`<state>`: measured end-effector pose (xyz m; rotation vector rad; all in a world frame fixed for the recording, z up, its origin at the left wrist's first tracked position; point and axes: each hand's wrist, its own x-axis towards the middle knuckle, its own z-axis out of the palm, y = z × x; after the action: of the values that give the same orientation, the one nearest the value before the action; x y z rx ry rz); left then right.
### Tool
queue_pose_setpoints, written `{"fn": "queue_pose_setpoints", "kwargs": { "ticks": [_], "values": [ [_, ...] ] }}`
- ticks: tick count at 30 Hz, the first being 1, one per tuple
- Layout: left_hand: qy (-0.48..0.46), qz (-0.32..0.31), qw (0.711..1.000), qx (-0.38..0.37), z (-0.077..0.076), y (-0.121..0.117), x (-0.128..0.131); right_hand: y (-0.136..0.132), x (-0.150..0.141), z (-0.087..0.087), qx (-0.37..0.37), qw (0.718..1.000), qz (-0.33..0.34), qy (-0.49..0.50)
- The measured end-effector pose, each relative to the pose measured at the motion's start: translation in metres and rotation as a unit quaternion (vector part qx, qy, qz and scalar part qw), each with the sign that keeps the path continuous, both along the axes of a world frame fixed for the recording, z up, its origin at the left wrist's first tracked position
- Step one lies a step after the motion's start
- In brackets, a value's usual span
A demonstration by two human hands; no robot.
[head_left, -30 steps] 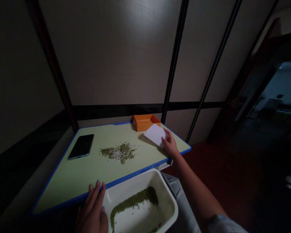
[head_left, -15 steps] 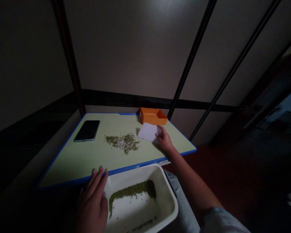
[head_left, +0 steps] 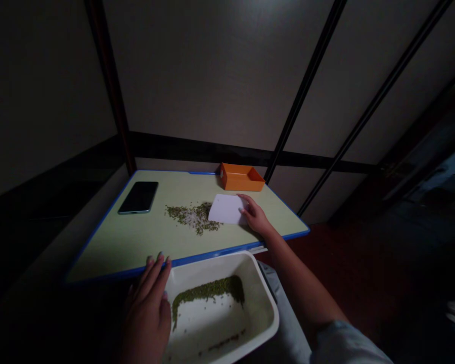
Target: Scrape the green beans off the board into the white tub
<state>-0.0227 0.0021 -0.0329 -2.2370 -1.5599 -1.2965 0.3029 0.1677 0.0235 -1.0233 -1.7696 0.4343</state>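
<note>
My right hand (head_left: 255, 216) pinches a white piece of stiff paper (head_left: 226, 209) by its right end. The paper's left edge is at the right side of a scattered heap of small green beans (head_left: 202, 222), which has white grains (head_left: 191, 218) in its middle. Near me, a white plastic tub (head_left: 263, 323) stands against the table's front edge, with more green beans (head_left: 212, 290) along its far inner side. My left hand (head_left: 147, 308) rests along the tub's left side with its fingers stretched out, fingertips at the table edge. The hand's underside is hidden.
The pale green table (head_left: 151, 242) has a blue rim. An orange open box (head_left: 242, 178) stands at its back right. A dark-screened phone (head_left: 139, 197) lies at the left. Behind the table rises a panelled wall (head_left: 205, 76).
My right hand has moved the paper left, up to the heap, where it now covers some right-hand beans. My left hand stays beside the tub. The view has shifted slightly.
</note>
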Motion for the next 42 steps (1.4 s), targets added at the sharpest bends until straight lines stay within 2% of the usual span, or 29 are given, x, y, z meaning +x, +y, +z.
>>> {"fn": "queue_pose_setpoints", "kwargs": {
  "ticks": [9,14,23,27,31,37,42],
  "values": [
    [-0.018,-0.005,1.0,-0.025,-0.002,0.0,-0.001,-0.007,-0.002,0.002,-0.025,0.999,0.033,0.018],
    [-0.038,-0.007,0.999,-0.039,-0.003,0.0,0.0,-0.009,-0.002,0.001,-0.056,0.995,0.038,0.071],
    [-0.047,-0.01,0.997,-0.056,-0.003,-0.002,0.0,-0.034,0.017,0.003,-0.118,0.975,-0.071,0.177],
    [-0.036,-0.006,0.998,-0.05,-0.001,-0.002,0.002,-0.043,0.025,0.003,-0.164,0.961,-0.073,0.209],
    [-0.024,0.001,0.999,-0.03,0.001,-0.002,0.002,-0.045,0.029,0.004,-0.207,0.954,-0.047,0.21],
    [-0.026,-0.005,0.999,-0.021,0.004,-0.002,0.003,-0.047,0.029,0.007,-0.193,0.964,-0.034,0.182],
    [-0.046,-0.011,0.998,-0.042,0.004,-0.003,0.003,-0.05,0.03,0.011,-0.2,0.968,-0.018,0.149]
  ]
}}
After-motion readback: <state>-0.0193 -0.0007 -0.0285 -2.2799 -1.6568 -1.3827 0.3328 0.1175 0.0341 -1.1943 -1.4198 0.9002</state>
